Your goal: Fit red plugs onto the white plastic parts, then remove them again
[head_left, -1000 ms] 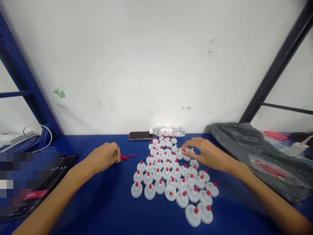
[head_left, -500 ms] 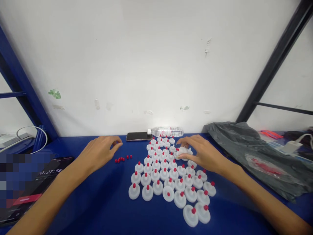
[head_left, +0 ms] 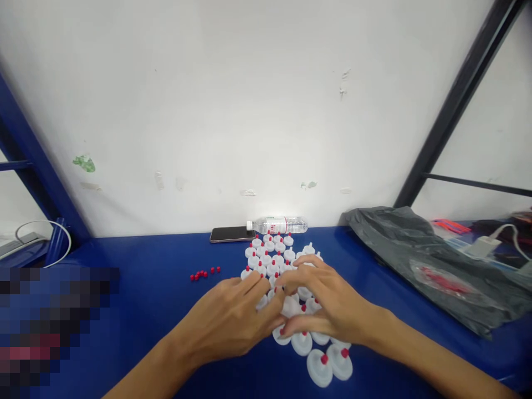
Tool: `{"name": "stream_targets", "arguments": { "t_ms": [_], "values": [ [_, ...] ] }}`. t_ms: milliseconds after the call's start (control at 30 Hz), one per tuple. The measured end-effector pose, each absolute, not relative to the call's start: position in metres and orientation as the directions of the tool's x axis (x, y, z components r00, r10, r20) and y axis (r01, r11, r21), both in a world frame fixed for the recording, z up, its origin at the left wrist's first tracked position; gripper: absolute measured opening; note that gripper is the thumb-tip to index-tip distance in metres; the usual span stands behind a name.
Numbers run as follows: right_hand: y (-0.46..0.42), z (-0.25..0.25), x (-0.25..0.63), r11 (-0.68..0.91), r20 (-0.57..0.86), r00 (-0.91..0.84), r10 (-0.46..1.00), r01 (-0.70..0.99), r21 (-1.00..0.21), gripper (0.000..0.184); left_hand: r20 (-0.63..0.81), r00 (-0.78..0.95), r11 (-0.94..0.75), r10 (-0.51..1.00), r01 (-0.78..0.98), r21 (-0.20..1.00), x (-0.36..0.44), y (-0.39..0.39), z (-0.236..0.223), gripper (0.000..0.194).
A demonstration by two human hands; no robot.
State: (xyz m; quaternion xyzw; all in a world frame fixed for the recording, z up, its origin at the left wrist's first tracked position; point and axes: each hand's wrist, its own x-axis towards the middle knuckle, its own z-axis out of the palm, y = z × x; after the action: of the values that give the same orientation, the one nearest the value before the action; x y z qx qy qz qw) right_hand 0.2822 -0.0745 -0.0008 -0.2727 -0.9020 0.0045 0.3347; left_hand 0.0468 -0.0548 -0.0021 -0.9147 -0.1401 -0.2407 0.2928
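My right hand is curled around a white disc, low over the middle of the layout. Against that disc, the fingertips of my left hand are pinched together. Whatever sits in this pinch is hidden. Below and around both hands stand several white discs with red-capped nozzles, partly covered by my fingers. A few white discs with bare nozzles show behind my right hand. Several small red caps lie loose on the blue table, left of the discs.
At the back, a clear plastic bottle lies beside a dark phone. A grey plastic bag covers the right side, with a clear packet of red pieces on it. A white cable loops at the left.
My left hand has moved right, from beside the loose caps to my right hand. My right hand has come nearer with a white disc. The view has shifted slightly.
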Motion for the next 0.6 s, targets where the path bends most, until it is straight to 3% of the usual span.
{"name": "stream_targets", "arguments": {
  "t_ms": [200, 333, 600],
  "values": [
    [-0.076, 0.0, 0.277, 0.858, 0.592, -0.635, 0.497, 0.461, -0.226, 0.041, 0.541, 0.826, -0.807, 0.156, 0.422, -0.412, 0.048, -0.056, -0.009, 0.013],
    [-0.075, 0.004, 0.277, 0.855, 0.614, -0.62, 0.489, 0.481, -0.195, 0.028, 0.592, 0.777, -0.841, 0.213, 0.455, -0.294, 0.048, -0.054, -0.004, 0.017],
    [-0.079, 0.01, 0.275, 0.777, 0.638, -0.677, 0.367, 0.6, 0.19, 0.025, 0.618, 0.642, -0.868, 0.454, 0.475, 0.144, 0.059, -0.053, -0.015, 0.03]
  ]
}}
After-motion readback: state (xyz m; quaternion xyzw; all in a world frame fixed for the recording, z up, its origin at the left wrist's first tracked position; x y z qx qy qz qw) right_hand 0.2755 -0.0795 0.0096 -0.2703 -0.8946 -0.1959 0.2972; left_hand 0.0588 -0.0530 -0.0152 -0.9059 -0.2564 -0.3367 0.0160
